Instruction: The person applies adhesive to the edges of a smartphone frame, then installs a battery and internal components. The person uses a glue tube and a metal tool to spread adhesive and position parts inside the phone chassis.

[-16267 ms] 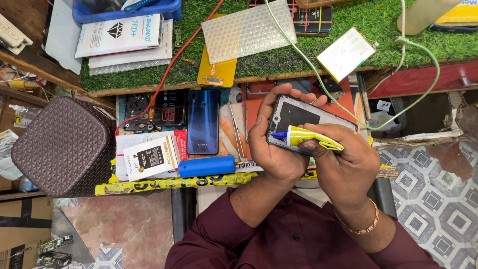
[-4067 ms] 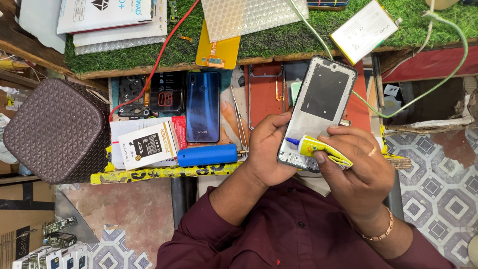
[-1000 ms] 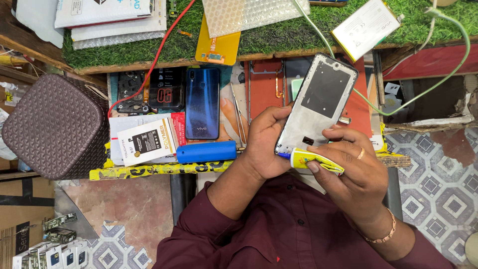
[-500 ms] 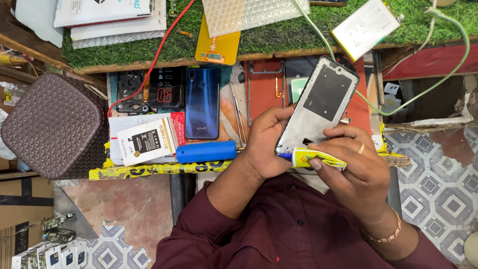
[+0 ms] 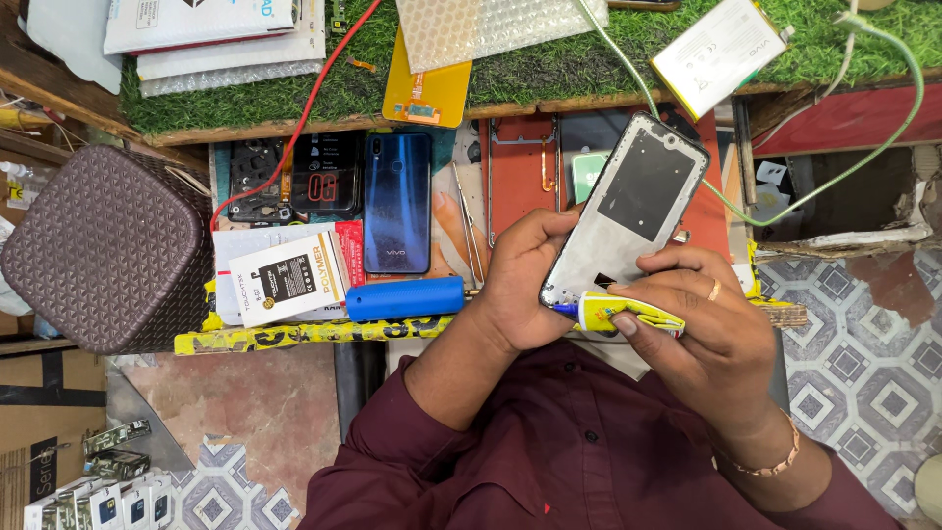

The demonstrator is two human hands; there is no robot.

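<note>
My left hand (image 5: 525, 285) grips the lower edge of a silver phone frame (image 5: 628, 211) with a black inner plate, held tilted above the workbench. My right hand (image 5: 702, 324) is closed on a small yellow glue tube (image 5: 628, 314) with a blue nozzle. The nozzle tip touches the frame's bottom left corner. A ring sits on one right finger and a bracelet on that wrist.
On the bench lie a blue phone back cover (image 5: 397, 201), a blue-handled screwdriver (image 5: 404, 297), a white battery box (image 5: 287, 278), tweezers (image 5: 469, 224) and a dark circuit module (image 5: 294, 179). A brown quilted box (image 5: 103, 250) stands left. Green turf (image 5: 589, 64) holds a white battery (image 5: 719, 54), a yellow part and bubble wrap.
Over the last second the phone frame tilted slightly to the right, and the tube's nozzle stays pressed at the bottom edge near the corner. Both hands stay in place.
</note>
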